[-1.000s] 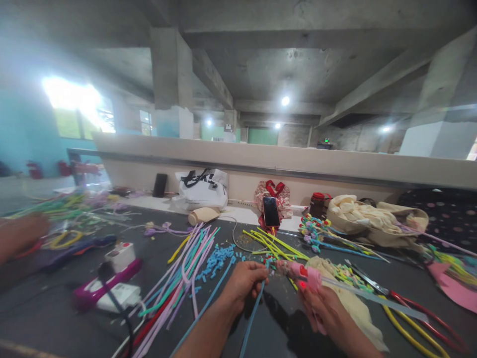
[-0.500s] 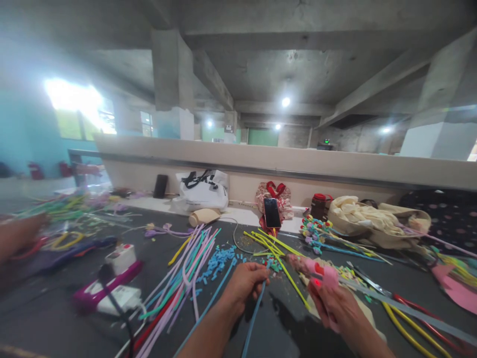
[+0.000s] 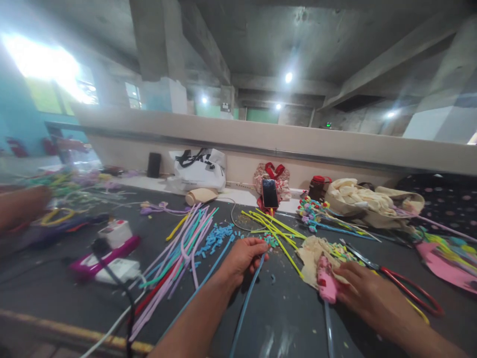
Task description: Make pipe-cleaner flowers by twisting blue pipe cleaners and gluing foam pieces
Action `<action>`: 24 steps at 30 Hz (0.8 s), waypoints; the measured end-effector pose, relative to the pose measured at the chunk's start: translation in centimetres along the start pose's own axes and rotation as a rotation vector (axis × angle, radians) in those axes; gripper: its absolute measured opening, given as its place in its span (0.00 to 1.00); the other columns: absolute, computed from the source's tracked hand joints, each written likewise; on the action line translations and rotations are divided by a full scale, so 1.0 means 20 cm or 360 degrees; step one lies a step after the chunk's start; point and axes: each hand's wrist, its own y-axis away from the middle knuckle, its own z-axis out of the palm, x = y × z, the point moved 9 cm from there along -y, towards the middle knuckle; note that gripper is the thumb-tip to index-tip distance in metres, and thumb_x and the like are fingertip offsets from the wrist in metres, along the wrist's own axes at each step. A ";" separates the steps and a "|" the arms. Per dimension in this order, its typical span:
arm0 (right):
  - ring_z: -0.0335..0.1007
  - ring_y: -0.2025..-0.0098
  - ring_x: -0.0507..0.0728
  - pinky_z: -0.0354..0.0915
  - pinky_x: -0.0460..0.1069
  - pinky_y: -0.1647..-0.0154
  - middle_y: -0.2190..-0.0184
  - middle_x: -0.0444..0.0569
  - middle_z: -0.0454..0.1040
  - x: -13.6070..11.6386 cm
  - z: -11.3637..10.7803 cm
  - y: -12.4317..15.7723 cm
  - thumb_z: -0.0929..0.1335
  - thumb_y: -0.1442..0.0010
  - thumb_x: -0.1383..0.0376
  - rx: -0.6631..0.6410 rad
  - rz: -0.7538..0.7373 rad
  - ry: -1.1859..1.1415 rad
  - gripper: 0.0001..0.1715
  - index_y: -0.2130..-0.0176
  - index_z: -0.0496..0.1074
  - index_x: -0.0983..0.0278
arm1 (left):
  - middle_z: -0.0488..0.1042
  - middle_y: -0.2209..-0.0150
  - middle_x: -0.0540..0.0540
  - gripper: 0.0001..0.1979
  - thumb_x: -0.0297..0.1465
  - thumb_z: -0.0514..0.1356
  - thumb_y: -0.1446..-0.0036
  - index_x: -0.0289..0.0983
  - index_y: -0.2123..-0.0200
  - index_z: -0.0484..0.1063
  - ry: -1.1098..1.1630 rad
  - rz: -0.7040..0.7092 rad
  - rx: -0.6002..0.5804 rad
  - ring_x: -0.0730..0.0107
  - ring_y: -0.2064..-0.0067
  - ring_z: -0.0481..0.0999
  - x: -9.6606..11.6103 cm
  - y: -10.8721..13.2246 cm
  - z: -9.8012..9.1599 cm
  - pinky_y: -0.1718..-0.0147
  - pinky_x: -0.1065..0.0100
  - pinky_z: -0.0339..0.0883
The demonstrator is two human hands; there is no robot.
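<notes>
My left hand [image 3: 246,256] is closed, thumb and fingers pinching the tip of a long blue pipe cleaner [image 3: 249,296] that trails toward the table's front edge. My right hand [image 3: 357,288] is just right of a pink hot glue gun [image 3: 326,283], fingers loosely stretched out and not wrapped round it. The gun lies with its nozzle on a crumpled beige cloth [image 3: 308,256], and a clear glue stick [image 3: 328,323] sticks out of its rear. Small blue cut pieces [image 3: 218,237] and green bits [image 3: 271,240] lie beyond my left hand.
Purple and teal pipe cleaners [image 3: 186,248] lie left, yellow-green ones [image 3: 276,233] ahead. Red-handled scissors [image 3: 406,286] rest on the right. A purple power strip [image 3: 108,258] with cables is at left. A phone [image 3: 270,193] leans at the back. Another person's arm [image 3: 22,206] reaches in from far left.
My right hand has lowered the glue gun onto the cloth and loosened from it, moving to its right. My left hand still pinches the blue pipe cleaner. The view has tilted down slightly.
</notes>
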 end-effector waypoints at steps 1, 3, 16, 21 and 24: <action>0.68 0.62 0.56 0.63 0.48 0.65 0.61 0.51 0.70 -0.05 0.00 -0.04 0.62 0.45 0.59 -0.0043 -0.0063 -0.0029 0.14 0.60 0.70 0.58 | 0.68 0.83 0.54 0.10 0.34 0.61 0.60 0.34 0.75 0.66 -0.0013 0.0006 0.0003 0.86 0.88 0.56 0.00 0.00 0.00 0.90 0.80 0.44; 0.68 0.64 0.54 0.62 0.46 0.65 0.64 0.50 0.71 -0.18 0.00 -0.13 0.59 0.42 0.64 -0.0143 -0.0183 -0.0154 0.13 0.61 0.70 0.59 | 0.67 0.84 0.54 0.10 0.34 0.62 0.61 0.34 0.75 0.66 -0.0042 0.0017 0.0014 0.86 0.88 0.56 0.01 0.00 0.00 0.90 0.80 0.44; 0.64 0.75 0.50 0.54 0.44 0.77 0.70 0.49 0.71 -0.63 0.32 -0.39 0.58 0.45 0.70 -0.0583 -0.0650 -0.0125 0.11 0.66 0.68 0.66 | 0.67 0.85 0.53 0.10 0.34 0.62 0.62 0.33 0.77 0.67 0.0083 0.0056 -0.0037 0.85 0.88 0.56 0.02 0.02 0.02 0.89 0.78 0.44; 0.62 0.78 0.49 0.57 0.43 0.77 0.80 0.43 0.66 -0.45 0.17 -0.46 0.61 0.49 0.68 -0.0417 -0.0006 -0.1149 0.06 0.74 0.66 0.65 | 0.67 0.84 0.53 0.11 0.35 0.63 0.62 0.33 0.77 0.67 0.0121 0.0045 -0.0079 0.85 0.88 0.56 0.03 0.03 0.03 0.89 0.79 0.44; 0.60 0.83 0.47 0.57 0.42 0.83 0.83 0.40 0.66 -0.35 0.17 -0.45 0.64 0.51 0.66 -0.0407 0.0409 -0.1967 0.04 0.73 0.65 0.66 | 0.69 0.83 0.53 0.11 0.35 0.63 0.62 0.33 0.77 0.67 0.0130 0.0027 -0.0097 0.85 0.88 0.57 0.02 0.04 0.05 0.89 0.79 0.45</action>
